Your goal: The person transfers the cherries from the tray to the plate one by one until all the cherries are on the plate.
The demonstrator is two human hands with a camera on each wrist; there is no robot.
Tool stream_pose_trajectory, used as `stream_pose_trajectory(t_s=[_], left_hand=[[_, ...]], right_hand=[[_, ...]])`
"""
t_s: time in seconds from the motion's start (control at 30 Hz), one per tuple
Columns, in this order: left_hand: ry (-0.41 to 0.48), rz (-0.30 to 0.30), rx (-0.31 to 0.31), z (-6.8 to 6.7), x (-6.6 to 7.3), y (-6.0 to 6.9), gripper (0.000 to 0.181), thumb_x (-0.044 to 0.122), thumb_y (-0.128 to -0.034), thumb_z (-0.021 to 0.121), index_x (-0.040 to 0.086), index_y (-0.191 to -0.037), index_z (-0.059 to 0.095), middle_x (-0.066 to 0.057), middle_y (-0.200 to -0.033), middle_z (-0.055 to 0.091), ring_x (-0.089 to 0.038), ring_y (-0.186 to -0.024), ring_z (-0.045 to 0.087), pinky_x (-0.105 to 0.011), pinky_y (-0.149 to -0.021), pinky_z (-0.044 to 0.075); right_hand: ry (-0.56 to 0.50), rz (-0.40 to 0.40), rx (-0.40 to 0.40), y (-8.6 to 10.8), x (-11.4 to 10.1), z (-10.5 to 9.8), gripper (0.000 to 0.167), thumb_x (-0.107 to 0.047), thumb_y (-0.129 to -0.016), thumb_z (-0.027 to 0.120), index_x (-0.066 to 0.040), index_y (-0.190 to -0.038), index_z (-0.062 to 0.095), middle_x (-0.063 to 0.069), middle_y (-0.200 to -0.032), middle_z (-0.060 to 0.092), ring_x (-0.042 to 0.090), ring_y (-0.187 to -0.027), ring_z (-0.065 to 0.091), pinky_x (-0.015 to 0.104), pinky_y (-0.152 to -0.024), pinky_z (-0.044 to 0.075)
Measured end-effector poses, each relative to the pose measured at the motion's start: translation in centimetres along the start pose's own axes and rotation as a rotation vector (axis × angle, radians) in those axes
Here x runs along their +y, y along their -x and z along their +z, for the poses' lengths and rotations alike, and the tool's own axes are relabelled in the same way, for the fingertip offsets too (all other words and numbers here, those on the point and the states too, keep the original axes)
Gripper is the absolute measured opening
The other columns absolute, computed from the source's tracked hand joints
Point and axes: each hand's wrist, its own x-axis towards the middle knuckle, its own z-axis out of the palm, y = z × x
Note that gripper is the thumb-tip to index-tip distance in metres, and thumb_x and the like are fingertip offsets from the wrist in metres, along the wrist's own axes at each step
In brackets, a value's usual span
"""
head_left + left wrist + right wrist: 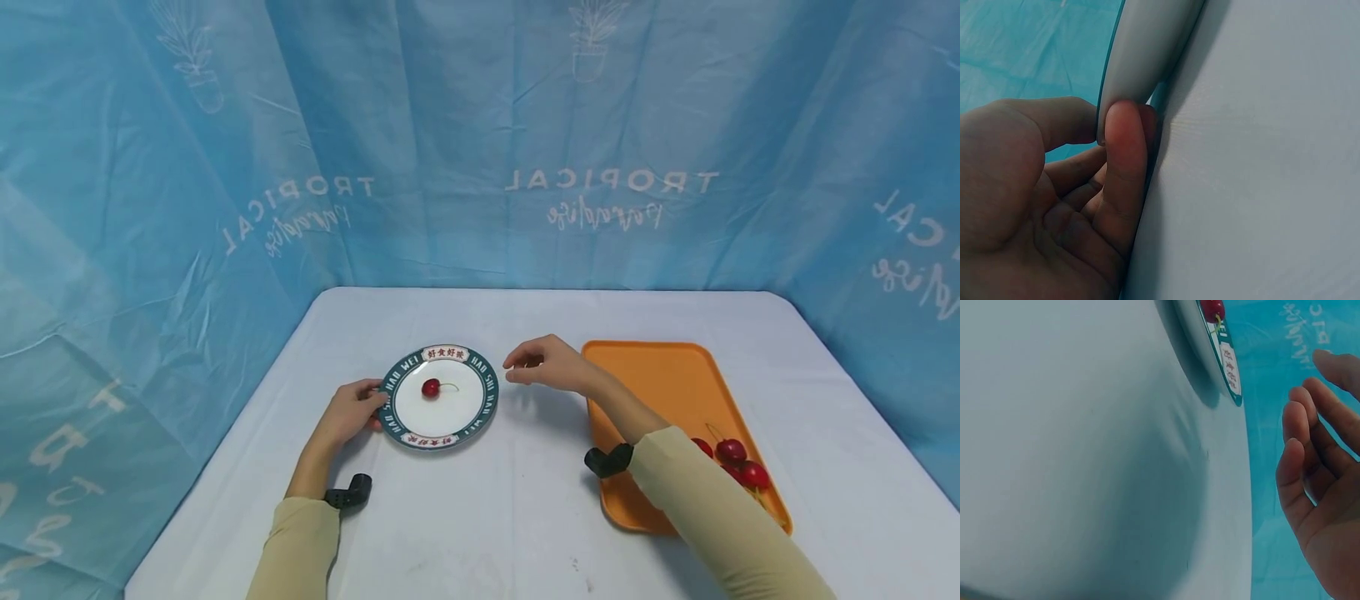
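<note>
My left hand [352,412] grips the left rim of a white plate [453,414] with a green lettered border. In the left wrist view the thumb lies on one side of the plate [1147,50], fingers on the other. One red cherry [431,388] with its stem lies on the plate, left of its middle. Just right of the plate my right hand [553,364] hovers over the table, fingers loosely bent and holding nothing. The right wrist view shows it apart from the plate's edge [1230,372].
An orange tray [652,375] lies on the right of the white-covered table [480,533], beneath my right forearm. Several cherries [731,451] sit at its near right, partly hidden by the sleeve. Blue printed curtains [465,125] stand behind and at both sides.
</note>
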Motion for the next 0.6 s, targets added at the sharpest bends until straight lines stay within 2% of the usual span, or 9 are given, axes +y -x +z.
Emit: stream_pose_trajectory(t_s=[0.17, 0.33, 0.5, 0.6], left_hand=[[-0.009, 0.018, 0.008, 0.0, -0.1, 0.1, 0.05, 0.022, -0.0944, 0.056, -0.003, -0.137, 0.048, -0.013, -0.106, 0.06, -0.02, -0.083, 0.058, -0.038, -0.083, 0.044], [0.015, 0.022, 0.009, 0.1, -0.1, 0.1, 0.05, 0.022, -0.0943, 0.056, -0.002, -0.137, 0.048, -0.013, -0.106, 0.06, -0.018, -0.076, 0.059, -0.036, -0.08, 0.045], [0.027, 0.006, 0.003, 0.1, -0.1, 0.2, 0.051, 0.024, -0.0942, 0.056, -0.002, -0.138, 0.048, -0.013, -0.106, 0.06, -0.017, -0.07, 0.06, -0.035, -0.079, 0.045], [0.029, 0.003, 0.0, 0.0, -0.2, 0.2, 0.051, 0.024, -0.0942, 0.056, -0.002, -0.138, 0.047, -0.013, -0.107, 0.06, -0.017, -0.071, 0.06, -0.035, -0.079, 0.045]], right_hand=[[-0.005, 0.003, 0.014, 0.8, 0.2, -0.5, 0.033, -0.03, -0.084, 0.073, -0.007, -0.108, 0.071, 0.0, -0.089, 0.067, 0.022, -0.081, 0.057, 0.035, -0.072, 0.049], [-0.023, 0.006, 0.022, 1.5, 0.3, -1.2, 0.028, -0.029, -0.084, 0.074, -0.011, -0.105, 0.073, 0.001, -0.09, 0.068, 0.023, -0.081, 0.058, 0.037, -0.073, 0.049], [-0.011, 0.005, 0.038, 2.3, 0.9, -1.6, 0.025, -0.033, -0.085, 0.072, -0.016, -0.103, 0.073, 0.008, -0.089, 0.069, 0.024, -0.077, 0.06, 0.037, -0.07, 0.049], [0.005, 0.012, 0.052, 2.9, 1.0, -1.8, 0.031, -0.036, -0.086, 0.071, -0.012, -0.105, 0.072, 0.007, -0.087, 0.068, 0.025, -0.076, 0.06, 0.036, -0.069, 0.049]])
